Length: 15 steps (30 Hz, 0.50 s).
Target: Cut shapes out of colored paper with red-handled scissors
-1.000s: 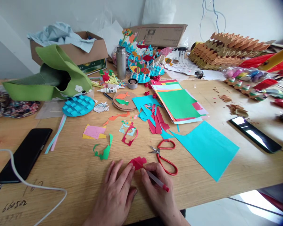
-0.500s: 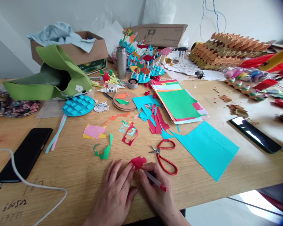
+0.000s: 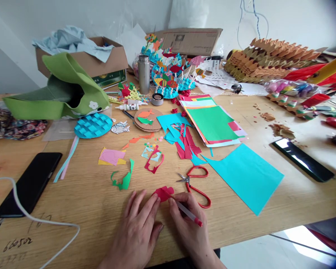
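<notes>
A small red paper cutout (image 3: 163, 194) lies on the wooden table (image 3: 81, 198) between my hands. My left hand (image 3: 137, 229) presses its fingertips on the cutout's left edge. My right hand (image 3: 186, 224) grips a thin pen with a red end (image 3: 188, 213), its tip at the cutout's right edge. Red-handled scissors (image 3: 194, 187) lie just beyond my right hand, not touched. Part of the cutout is hidden under my fingertips.
A turquoise sheet (image 3: 246, 177) lies to the right of the scissors. Beyond it are red and turquoise paper scraps (image 3: 184, 140) and a stack of coloured paper (image 3: 212, 123). Black phones (image 3: 28, 185) (image 3: 302, 160) lie at both sides, and a white cable (image 3: 25, 213) runs at the left.
My right hand and the pen have shifted slightly, bringing the pen tip closer to the cutout's edge. My left hand and the cutout have hardly moved.
</notes>
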{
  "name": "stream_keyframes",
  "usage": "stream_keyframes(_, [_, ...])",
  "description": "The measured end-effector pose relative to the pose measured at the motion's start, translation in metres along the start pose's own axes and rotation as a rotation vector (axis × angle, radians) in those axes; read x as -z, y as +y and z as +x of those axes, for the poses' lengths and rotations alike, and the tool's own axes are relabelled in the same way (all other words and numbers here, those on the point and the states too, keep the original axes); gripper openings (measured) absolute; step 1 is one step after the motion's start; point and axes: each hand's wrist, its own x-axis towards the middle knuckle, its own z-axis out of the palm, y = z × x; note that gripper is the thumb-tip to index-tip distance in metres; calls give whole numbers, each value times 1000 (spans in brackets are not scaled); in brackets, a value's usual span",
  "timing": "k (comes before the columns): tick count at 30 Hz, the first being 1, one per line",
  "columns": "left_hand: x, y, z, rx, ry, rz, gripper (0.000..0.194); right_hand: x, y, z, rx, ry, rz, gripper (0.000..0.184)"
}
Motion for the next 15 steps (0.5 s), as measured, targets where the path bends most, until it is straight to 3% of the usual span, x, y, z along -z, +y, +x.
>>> stream_keyframes(6, [-1,0,-1,9,1,-7,49,-1,3,-1,-16,18,12,8])
stream_keyframes(10, [0,1,0,2,3,3,47,1,5,-7,-62,139,63,2])
stream_keyframes(15, [1,1,0,3,-4,1,45,2,7,-11,-118,177,204,16])
